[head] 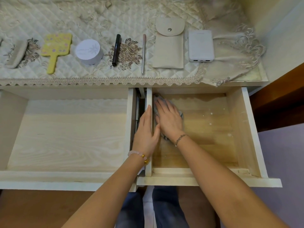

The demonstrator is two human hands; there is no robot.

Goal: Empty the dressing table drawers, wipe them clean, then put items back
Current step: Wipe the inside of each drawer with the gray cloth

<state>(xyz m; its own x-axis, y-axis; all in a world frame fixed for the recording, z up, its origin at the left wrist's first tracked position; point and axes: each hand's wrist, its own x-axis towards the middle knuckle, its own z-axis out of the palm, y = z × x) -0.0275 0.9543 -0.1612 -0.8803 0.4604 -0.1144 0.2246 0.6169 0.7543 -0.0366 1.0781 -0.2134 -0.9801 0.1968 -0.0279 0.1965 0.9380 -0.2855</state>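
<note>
Two white drawers stand pulled out, the left drawer [65, 137] and the right drawer [213, 129], both bare inside. My right hand [169, 119] lies flat with straight fingers on a grey cloth [181, 114], pressing it onto the right drawer's floor near its left wall. My left hand [145, 130] rests with straight fingers along the top of that left wall [148, 162]. On the tabletop lie a yellow hand mirror [56, 48], a white round jar [88, 51], a black pen [116, 49], a silver pen [143, 53], a beige pouch [169, 46] and a white power bank [201, 46].
A quilted lace cover [115, 18] spreads over the tabletop, bunched at the right. A grey case [16, 53] lies at the far left. White specks dot the right drawer's floor. A brown wooden piece [279, 99] stands at the right; my legs are below the drawers.
</note>
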